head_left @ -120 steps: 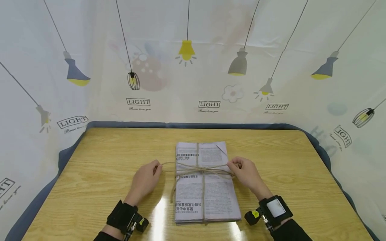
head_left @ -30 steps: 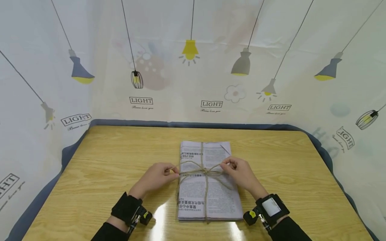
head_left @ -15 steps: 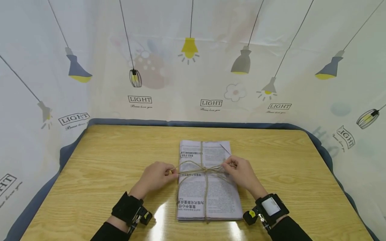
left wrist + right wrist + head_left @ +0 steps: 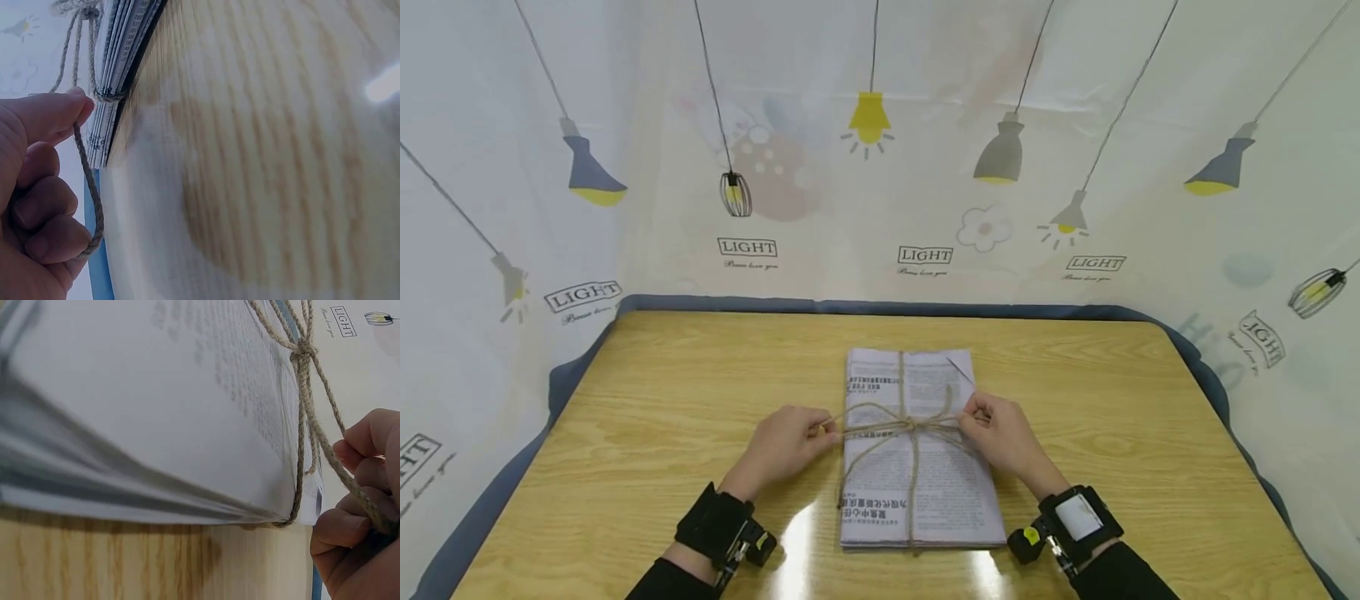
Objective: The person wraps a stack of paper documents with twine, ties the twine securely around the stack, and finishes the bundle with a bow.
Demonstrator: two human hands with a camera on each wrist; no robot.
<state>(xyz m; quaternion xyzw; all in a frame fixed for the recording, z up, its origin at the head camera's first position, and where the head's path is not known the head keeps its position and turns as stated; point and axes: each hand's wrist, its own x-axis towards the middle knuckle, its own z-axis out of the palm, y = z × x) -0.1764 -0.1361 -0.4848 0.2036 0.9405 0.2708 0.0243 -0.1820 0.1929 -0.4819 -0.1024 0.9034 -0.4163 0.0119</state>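
Observation:
A stack of folded newspapers [image 4: 955, 508] lies on the table, bound crosswise with twine [image 4: 914, 475]. The twine is knotted with a bow [image 4: 912, 424] near the stack's middle. At the left edge my left hand [image 4: 788, 442] pinches a twine strand; in the left wrist view the strand [image 4: 87, 169] hangs on from the fingertips to the curled lower fingers. Beyond the right edge, my right hand [image 4: 1002, 435] pinches twine too. In the right wrist view a thicker length of twine [image 4: 331, 453] runs from the knot into that hand. A short strand [image 4: 948, 400] points up, free of the fingers.
The wooden table [image 4: 700, 375] surrounds the stack. Behind it hangs a pale curtain [image 4: 820, 267] printed with lamps. A black strap with a small camera sits on each wrist, the left strap [image 4: 713, 523] and the right strap [image 4: 1081, 518].
Since the earliest frame, my left hand has come in closer to the stack. In the last half second, my right hand has shifted slightly right and down, and one strand has left its fingers.

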